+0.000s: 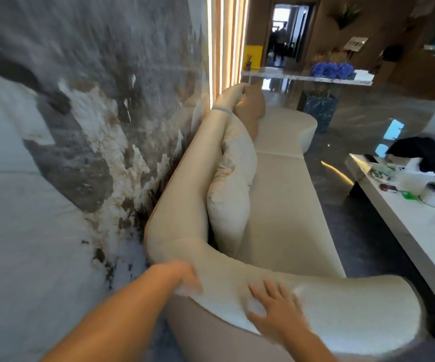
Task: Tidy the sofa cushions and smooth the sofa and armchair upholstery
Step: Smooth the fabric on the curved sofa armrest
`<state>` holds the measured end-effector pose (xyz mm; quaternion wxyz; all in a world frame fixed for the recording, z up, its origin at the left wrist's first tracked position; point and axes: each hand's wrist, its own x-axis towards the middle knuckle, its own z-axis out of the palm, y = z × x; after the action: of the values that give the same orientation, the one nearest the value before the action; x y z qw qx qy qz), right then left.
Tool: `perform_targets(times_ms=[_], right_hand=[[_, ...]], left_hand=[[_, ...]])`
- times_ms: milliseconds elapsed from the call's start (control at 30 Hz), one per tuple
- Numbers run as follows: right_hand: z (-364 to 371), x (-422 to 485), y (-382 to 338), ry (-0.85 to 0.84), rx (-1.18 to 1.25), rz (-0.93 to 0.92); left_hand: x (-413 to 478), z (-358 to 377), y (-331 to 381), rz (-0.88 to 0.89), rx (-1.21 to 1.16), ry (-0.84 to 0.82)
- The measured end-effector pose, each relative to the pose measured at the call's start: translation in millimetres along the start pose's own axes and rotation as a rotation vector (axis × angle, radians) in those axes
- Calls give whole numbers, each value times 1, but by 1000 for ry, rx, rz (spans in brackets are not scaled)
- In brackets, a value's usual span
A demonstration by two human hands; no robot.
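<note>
Apparently flat right hand (276, 309) on sofa (284, 205)

Cushions (233, 184) crowding backrest; seat (284, 205) open.

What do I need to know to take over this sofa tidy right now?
Left hand: on the sofa's near curved rim, at the end by the wall; blur hides its grip.
Right hand: flat on the same rim, fingers spread.
Cream cushions lean along the backrest, with the tan cushion at the far end.
Done: the cushions look propped upright.
Left: probably the rest of the rim and the seat. The armchair is out of view.
</note>
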<state>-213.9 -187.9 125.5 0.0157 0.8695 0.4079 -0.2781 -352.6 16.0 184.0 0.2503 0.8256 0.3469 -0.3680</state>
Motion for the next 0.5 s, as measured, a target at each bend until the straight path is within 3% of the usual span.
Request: perform_targets(times_ms=[67,100,167,300,400,500], right_hand=[[-13,-44,9,-145,-31,-6],[-21,-69,10,-218,-30,19],[-45,-126,12,-285,-42,60],[-91,-261,9,-98,-11,110],[-100,-376,6,0,28,184],[-90,-480,7,-69,145,283]], left_hand=[[-51,31,21,-2,15,-265],[-78,45,29,11,53,-309],[-126,65,49,62,146,-202],[-241,98,84,190,207,150],[-341,124,109,321,306,230],[-422,156,133,422,371,275]])
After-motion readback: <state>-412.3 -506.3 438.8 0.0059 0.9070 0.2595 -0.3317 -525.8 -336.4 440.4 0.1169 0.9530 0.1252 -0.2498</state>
